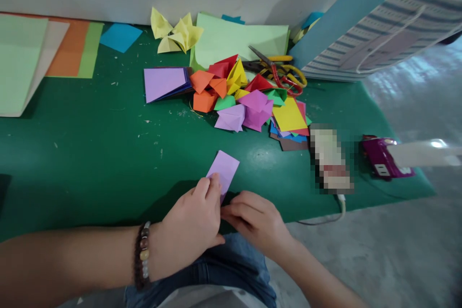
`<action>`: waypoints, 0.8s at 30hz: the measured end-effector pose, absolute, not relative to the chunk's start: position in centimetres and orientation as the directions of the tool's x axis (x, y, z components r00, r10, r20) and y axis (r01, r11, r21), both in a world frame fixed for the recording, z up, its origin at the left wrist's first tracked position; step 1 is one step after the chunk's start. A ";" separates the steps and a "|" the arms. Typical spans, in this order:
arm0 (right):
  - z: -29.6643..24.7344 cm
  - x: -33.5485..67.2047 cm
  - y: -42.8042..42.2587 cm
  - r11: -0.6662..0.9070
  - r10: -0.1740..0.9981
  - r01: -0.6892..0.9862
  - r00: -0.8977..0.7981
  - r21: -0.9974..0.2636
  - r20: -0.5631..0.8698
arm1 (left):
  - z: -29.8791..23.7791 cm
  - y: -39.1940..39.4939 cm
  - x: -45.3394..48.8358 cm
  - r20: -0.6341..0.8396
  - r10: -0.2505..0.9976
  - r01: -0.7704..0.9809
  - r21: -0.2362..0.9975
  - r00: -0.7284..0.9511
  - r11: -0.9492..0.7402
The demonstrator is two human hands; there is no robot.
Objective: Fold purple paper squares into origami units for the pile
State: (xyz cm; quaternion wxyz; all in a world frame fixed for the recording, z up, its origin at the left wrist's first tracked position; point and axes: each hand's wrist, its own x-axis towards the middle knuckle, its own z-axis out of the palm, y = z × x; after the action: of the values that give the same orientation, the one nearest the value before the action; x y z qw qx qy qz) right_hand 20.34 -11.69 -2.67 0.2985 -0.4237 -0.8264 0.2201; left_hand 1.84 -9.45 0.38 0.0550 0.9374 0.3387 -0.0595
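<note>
A narrow lilac paper strip (224, 171) stands up from between my hands on the green tabletop (108, 154). My left hand (189, 221), with a beaded bracelet (143, 255) on its wrist, pinches the strip's lower part between thumb and fingers. My right hand (254, 219) lies just beside it, fingertips curled toward the strip's hidden lower end. Whether those fingers grip the paper is hidden.
Beyond my hands lies a heap of folded coloured paper shapes (231, 94), with red-handled scissors (281, 74) at its back. Paper sheets (25, 62) lie at the far left. A patterned bag (378, 41) overhangs the back right, and a purple device (382, 158) sits at the table's right edge.
</note>
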 end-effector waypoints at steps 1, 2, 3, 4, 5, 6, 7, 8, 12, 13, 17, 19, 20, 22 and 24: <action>-2.6 20.7 -11.8 0.476 0.875 0.589 -0.390 -0.653 0.287 | 0.3 -9.5 1.8 -0.131 0.630 0.640 0.059 0.766 -0.766; -2.5 21.1 -11.9 0.399 0.916 0.620 -0.303 -0.676 0.263 | 0.2 -9.6 1.6 -0.107 0.626 0.633 0.050 0.773 -0.773; -2.4 21.5 -12.0 0.320 0.947 0.652 -0.212 -0.687 0.241 | 0.1 -9.7 1.5 -0.077 0.615 0.619 0.035 0.784 -0.785; -2.4 21.8 -12.0 0.247 0.967 0.677 -0.129 -0.693 0.218 | 0.1 -9.8 1.4 -0.047 0.604 0.606 0.018 0.795 -0.795; -2.4 22.2 -12.0 0.185 0.978 0.690 -0.062 -0.700 0.197 | 0.0 -9.9 1.3 -0.023 0.598 0.598 0.003 0.801 -0.801; -2.4 22.4 -12.0 0.137 0.984 0.690 -0.012 -0.711 0.177 | -0.1 -10.0 1.3 -0.002 0.596 0.596 -0.006 0.803 -0.803; -2.4 22.5 -11.9 0.105 0.987 0.680 0.019 -0.726 0.160 | -0.2 -10.2 1.2 0.011 0.598 0.598 -0.007 0.802 -0.802; -2.4 22.4 -11.8 0.085 0.989 0.663 0.035 -0.744 0.144 | -0.3 -10.3 1.2 0.018 0.603 0.603 -0.001 0.798 -0.798; -2.3 21.4 -11.1 0.031 0.999 0.578 0.000 -0.815 0.038 | -0.5 -10.8 1.2 0.007 0.605 0.605 0.007 0.796 -0.796; -2.3 21.1 -10.9 0.016 1.000 0.562 -0.015 -0.827 0.010 | -0.5 -10.8 1.2 0.000 0.606 0.606 -0.003 0.796 -0.796; -2.6 20.4 -9.9 0.005 0.998 0.586 -0.055 -0.810 -0.034 | -0.7 -10.8 1.2 -0.009 0.603 0.602 -0.038 0.798 -0.797; -2.6 20.3 -9.5 0.033 0.997 0.632 -0.073 -0.774 -0.017 | -0.7 -10.8 1.3 -0.007 0.599 0.598 -0.040 0.801 -0.800; -2.6 20.2 -9.2 0.048 0.997 0.651 -0.081 -0.757 -0.007 | -0.8 -10.7 1.3 -0.004 0.598 0.598 -0.039 0.801 -0.801; -2.5 20.2 -8.7 0.075 0.995 0.675 -0.097 -0.734 0.012 | -0.8 -10.7 1.4 0.005 0.606 0.605 -0.034 0.796 -0.795; -2.4 20.0 -8.1 0.092 0.994 0.681 -0.106 -0.727 0.027 | -0.8 -10.7 1.4 0.012 0.610 0.610 -0.028 0.792 -0.792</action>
State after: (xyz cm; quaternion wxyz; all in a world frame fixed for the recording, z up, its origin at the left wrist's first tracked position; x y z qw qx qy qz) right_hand 20.02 -8.11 -2.45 0.2736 -0.6099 -0.6866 0.2861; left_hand 1.40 -10.70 -0.83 -0.0153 0.9465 0.3224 0.0011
